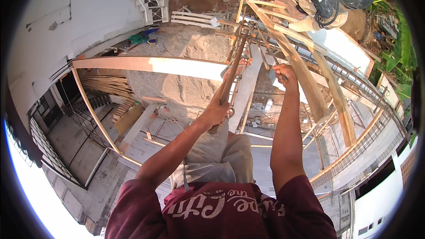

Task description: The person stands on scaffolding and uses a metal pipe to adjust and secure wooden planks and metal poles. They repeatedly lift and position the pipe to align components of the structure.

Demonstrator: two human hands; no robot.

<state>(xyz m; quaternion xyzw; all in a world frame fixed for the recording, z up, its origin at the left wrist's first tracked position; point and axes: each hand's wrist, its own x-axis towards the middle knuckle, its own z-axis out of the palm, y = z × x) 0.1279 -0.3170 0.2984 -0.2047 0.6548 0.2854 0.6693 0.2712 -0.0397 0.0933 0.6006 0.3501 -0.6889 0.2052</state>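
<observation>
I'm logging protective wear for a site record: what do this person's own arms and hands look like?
The left hand and right hand are gloveless, and no watch is visible. Short maroon sleeves leave the forearms bare; they belong to a maroon T-shirt with pale lettering.

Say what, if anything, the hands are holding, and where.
The left hand grips a long brown bar near its lower end. The right hand is closed around a slim dark rod, seemingly by its near end.
</observation>
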